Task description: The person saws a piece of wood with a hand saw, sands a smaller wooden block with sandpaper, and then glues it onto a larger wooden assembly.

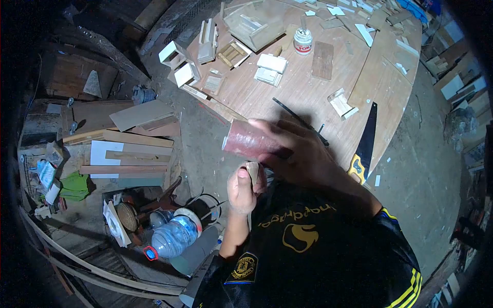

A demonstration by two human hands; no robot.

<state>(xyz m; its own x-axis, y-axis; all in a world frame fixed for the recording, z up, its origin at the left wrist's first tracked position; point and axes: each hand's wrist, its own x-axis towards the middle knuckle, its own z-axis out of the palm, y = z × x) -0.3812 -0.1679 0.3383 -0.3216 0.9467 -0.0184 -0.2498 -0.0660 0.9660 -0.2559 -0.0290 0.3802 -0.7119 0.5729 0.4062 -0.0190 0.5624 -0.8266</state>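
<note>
A broad wooden worktable (308, 82) fills the upper middle of the head view, its surface strewn with offcuts and small assemblies. Below it, at the lower right, is the person's own dark shirt with yellow print and striped sleeve. To the left, a heap of planks and boards (128, 138) lies on the dusty floor, well apart from the hands.

On the table's right edge a handsaw (364, 146) rests with its black blade pointing up and its yellow-and-black handle nearest the person. Near the table's far side stands a small open wooden box frame (251, 25), with stacks of pale wooden blocks (269, 69) and a white jar (303, 41) just beside it. On the floor at lower left lies a clear plastic water bottle (172, 236) with a red cap, next to a roll of tape.

The right hand (295, 151) is curled around a reddish sheet of sandpaper (249, 141) – the fingers wrap over it so it bends into a rough roll, held in front of the table's near edge. Just below it, the left hand (244, 187) is closed in a pinch on a small wooden piece (252, 170), thumb up against one face – the piece's top sits just under the sandpaper, and whether they touch cannot be told
</note>
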